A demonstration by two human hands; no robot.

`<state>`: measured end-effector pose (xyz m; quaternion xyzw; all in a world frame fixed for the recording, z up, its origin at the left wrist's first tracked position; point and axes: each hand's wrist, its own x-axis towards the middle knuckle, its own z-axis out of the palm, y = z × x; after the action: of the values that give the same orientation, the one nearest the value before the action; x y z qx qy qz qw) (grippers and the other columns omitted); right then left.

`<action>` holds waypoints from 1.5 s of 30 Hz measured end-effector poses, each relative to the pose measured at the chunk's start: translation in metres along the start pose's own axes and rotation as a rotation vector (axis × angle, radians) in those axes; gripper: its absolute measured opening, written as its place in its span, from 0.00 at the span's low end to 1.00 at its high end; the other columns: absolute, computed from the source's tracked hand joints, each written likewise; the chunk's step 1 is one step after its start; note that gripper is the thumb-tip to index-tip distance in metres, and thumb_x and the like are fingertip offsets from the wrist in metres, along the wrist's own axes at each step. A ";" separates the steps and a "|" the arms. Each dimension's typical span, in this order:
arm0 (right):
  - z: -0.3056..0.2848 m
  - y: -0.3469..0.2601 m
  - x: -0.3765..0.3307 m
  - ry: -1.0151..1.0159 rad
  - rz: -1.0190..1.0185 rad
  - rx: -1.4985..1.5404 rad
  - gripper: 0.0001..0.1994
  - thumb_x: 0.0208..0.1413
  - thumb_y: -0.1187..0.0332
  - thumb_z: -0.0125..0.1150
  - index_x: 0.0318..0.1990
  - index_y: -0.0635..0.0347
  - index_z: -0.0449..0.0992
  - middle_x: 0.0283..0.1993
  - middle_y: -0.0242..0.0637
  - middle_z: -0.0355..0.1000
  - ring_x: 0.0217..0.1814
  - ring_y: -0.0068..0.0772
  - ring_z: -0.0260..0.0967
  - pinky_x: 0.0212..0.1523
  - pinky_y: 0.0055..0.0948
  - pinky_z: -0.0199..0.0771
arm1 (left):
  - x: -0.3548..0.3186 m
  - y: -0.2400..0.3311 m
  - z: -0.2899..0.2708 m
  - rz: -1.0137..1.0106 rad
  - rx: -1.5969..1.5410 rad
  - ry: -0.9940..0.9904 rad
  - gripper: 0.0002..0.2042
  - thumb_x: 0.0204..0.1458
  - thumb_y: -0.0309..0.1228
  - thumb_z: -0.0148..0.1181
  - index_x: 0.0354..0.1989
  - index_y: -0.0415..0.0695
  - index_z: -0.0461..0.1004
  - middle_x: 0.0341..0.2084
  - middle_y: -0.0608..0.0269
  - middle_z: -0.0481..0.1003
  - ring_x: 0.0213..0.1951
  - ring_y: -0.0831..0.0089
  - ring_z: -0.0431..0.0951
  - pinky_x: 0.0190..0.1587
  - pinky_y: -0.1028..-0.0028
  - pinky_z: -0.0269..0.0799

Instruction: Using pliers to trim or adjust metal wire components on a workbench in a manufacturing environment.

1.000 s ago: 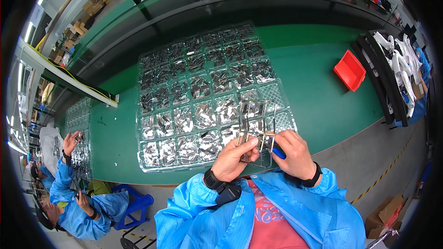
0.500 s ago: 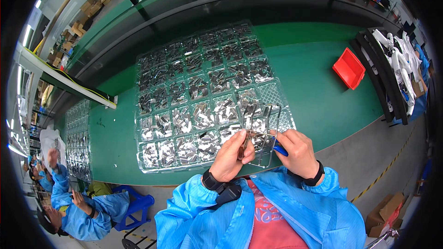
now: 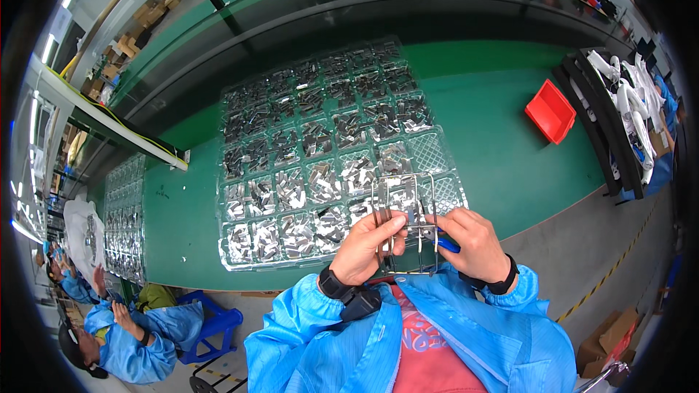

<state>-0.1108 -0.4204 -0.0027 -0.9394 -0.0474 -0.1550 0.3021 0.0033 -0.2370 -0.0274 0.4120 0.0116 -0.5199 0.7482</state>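
Observation:
My left hand point(image 3: 366, 249) is closed around one side of a metal wire rack point(image 3: 420, 228), a frame of thin rods with crossbars. At the rack's other side is my right hand point(image 3: 477, 244), its fingers curled round a blue-handled tool point(image 3: 447, 243) whose working end I cannot make out. Right behind the rack lies a clear plastic compartment tray point(image 3: 431, 151). Many small flat metal pieces point(image 3: 297, 236), silver in the near rows and darker in the far ones, fill most of its compartments.
A red bin point(image 3: 551, 112) sits on the green table point(image 3: 502, 131) to the right. Beyond it, black racks point(image 3: 588, 120) hold white parts. Another filled tray point(image 3: 125, 211) lies at the left, near a co-worker in blue point(image 3: 138, 346) beside a blue stool point(image 3: 211, 327).
The wire rack has turned in my hands, so its frame stands squarer to view. My right hand has shifted slightly lower with the blue-handled tool. The co-worker's raised hand has come down.

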 end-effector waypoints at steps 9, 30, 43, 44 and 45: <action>0.002 -0.001 -0.001 0.050 0.065 0.013 0.24 0.34 0.76 0.66 0.47 0.61 0.72 0.32 0.39 0.67 0.35 0.41 0.67 0.35 0.35 0.68 | 0.002 -0.003 -0.001 -0.056 -0.082 -0.038 0.07 0.57 0.32 0.54 0.37 0.41 0.72 0.28 0.63 0.73 0.21 0.78 0.68 0.24 0.78 0.63; 0.010 0.001 0.002 0.059 0.023 -0.006 0.24 0.34 0.77 0.65 0.46 0.63 0.72 0.31 0.40 0.66 0.33 0.40 0.67 0.32 0.35 0.68 | 0.001 0.000 0.003 -0.109 -0.091 -0.107 0.07 0.59 0.32 0.50 0.35 0.41 0.69 0.18 0.70 0.66 0.19 0.83 0.63 0.25 0.80 0.61; 0.004 0.005 0.000 0.039 0.026 -0.140 0.23 0.33 0.74 0.67 0.44 0.60 0.74 0.28 0.37 0.65 0.30 0.39 0.67 0.30 0.35 0.68 | 0.004 -0.002 -0.005 0.019 0.024 -0.020 0.18 0.63 0.39 0.41 0.51 0.38 0.65 0.29 0.63 0.72 0.23 0.77 0.70 0.26 0.80 0.67; 0.003 0.005 0.000 0.040 0.026 -0.140 0.23 0.33 0.74 0.67 0.44 0.60 0.74 0.28 0.37 0.65 0.30 0.39 0.67 0.30 0.35 0.68 | 0.004 -0.001 -0.003 0.019 0.025 -0.020 0.18 0.63 0.39 0.41 0.51 0.38 0.65 0.29 0.63 0.72 0.23 0.77 0.70 0.26 0.80 0.67; 0.002 0.004 0.000 0.041 0.035 -0.132 0.23 0.33 0.75 0.67 0.44 0.60 0.74 0.29 0.37 0.65 0.31 0.39 0.67 0.31 0.35 0.68 | 0.003 -0.001 0.000 0.030 0.045 0.042 0.17 0.62 0.39 0.42 0.51 0.39 0.65 0.30 0.62 0.72 0.27 0.75 0.72 0.30 0.78 0.69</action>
<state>-0.1096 -0.4221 -0.0066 -0.9546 -0.0142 -0.1717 0.2429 0.0039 -0.2393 -0.0287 0.4397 0.0091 -0.5000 0.7461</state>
